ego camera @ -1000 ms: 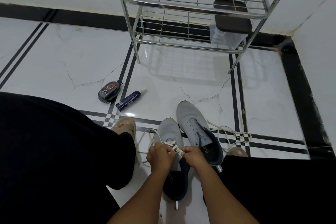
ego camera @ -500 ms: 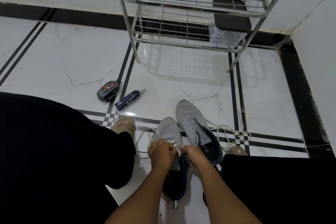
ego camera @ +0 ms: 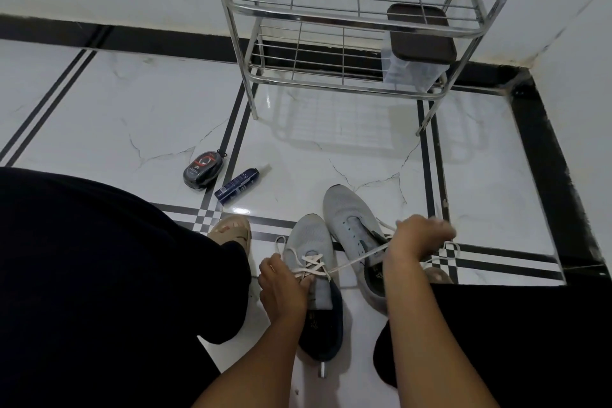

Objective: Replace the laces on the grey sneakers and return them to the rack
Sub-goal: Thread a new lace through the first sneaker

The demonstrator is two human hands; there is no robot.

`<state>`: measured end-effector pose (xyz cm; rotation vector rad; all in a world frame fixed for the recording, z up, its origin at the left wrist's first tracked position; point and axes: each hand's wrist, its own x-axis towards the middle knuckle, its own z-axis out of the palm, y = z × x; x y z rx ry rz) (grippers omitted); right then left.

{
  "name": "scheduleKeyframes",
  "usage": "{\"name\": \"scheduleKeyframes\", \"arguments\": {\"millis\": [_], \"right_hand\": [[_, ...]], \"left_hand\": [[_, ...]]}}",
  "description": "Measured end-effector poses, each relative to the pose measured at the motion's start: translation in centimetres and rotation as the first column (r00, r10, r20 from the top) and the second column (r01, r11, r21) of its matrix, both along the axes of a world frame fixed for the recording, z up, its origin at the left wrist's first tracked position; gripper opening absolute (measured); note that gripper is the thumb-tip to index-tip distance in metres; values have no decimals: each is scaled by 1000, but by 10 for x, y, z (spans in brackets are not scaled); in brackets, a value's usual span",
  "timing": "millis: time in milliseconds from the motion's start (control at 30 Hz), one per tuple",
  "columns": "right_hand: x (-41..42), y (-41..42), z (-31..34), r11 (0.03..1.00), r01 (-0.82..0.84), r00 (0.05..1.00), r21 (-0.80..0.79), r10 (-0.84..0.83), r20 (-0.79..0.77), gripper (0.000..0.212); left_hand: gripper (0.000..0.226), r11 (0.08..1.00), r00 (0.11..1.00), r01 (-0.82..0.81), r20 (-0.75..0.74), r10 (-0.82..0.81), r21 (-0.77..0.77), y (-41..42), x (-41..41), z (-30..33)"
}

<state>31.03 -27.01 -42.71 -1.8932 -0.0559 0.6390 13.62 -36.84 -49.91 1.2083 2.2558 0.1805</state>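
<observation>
Right hand gripped the taut white lace at frame centre-right; left hand pinched the crossings on the grey knit sneaker, lower centre. Lace judged limp, light; best held near its tip.

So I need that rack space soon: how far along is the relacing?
Partly done. The near sneaker shows a few crossings of white lace. In hand: the left hand steadies it while the right hand pulls one lace end taut. Left: its upper eyelets, the whole second sneaker, which looks unlaced with loose lace beside it, then both onto the rack.
</observation>
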Motion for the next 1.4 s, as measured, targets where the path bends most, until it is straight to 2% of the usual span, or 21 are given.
{"name": "scheduleKeyframes", "arguments": {"millis": [67,100,133,167,200,233,267,300,367,400,500,533,567,667,733,800,833,900,1133,1233,1400], "right_hand": [[-3,2,29,996,-70,951,59,48,305,24],[-12,-2,27,971,-237,889,-36,232,395,25],[-21,-8,18,882,-427,781,-198,470,411,26],[-28,-17,1,696,-602,615,-392,717,330,26],[-36,-28,-19,444,-724,413,-529,892,184,24],[-43,-41,-36,206,-768,243,-606,970,22,24],[-49,-55,-50,38,-771,136,-636,985,-107,25],[-52,-66,-63,-42,-753,98,-656,980,-175,26],[-53,-79,-67,-7,-736,158,-677,971,-181,24],[-49,-79,-64,103,-719,257,-687,958,-125,24],[-24,-61,-35,663,-454,732,-596,659,175,25],[-16,-55,-28,755,-367,793,-544,559,241,25],[-11,-52,-23,771,-342,799,-538,540,266,25],[-21,-57,-21,656,-442,653,-612,703,281,24],[-34,-63,-32,450,-590,405,-671,883,237,29],[-45,-68,-43,178,-704,161,-688,983,89,27],[-49,-70,-47,78,-728,94,-682,995,13,24],[-53,-75,-52,-10,-731,63,-683,995,-83,21],[-55,-78,-52,19,-634,135,-773,987,-87,26],[-56,-76,-50,26,-711,153,-703,981,-119,25],[-58,-36,-15,425,-791,440,-440,895,75,27]], "left_hand": [[69,999,997,-50,51,50,-4,-3,0,3],[66,998,994,-67,87,68,-14,-4,0,4],[64,997,989,-75,124,78,-24,-5,0,6],[61,996,985,-79,154,83,-33,-5,0,6],[60,996,981,-78,175,85,-44,-5,0,6],[59,995,978,-73,191,84,-60,-4,-1,6],[59,994,975,-69,205,85,-84,-3,-2,6],[59,991,972,-64,218,87,-114,-3,-3,5],[58,984,970,-63,223,100,-165,-4,-6,6],[60,982,969,-73,219,112,-176,-5,-8,7],[70,978,965,-87,227,130,-188,-3,-10,10],[69,979,966,-71,232,115,-193,-2,-11,10],[65,981,967,-44,239,89,-189,-1,-10,10],[40,982,973,67,229,-25,-175,1,-9,8],[25,983,973,86,226,-48,-161,2,-11,6],[21,984,970,93,236,-56,-149,2,-14,3],[19,984,968,100,243,-61,-149,2,-16,3],[15,983,965,94,256,-51,-159,4,-18,2],[21,961,988,138,95,-119,-240,14,-16,4],[21,970,990,111,114,-87,-217,13,-14,4],[43,987,989,-8,145,32,-163,7,-8,12]]}}
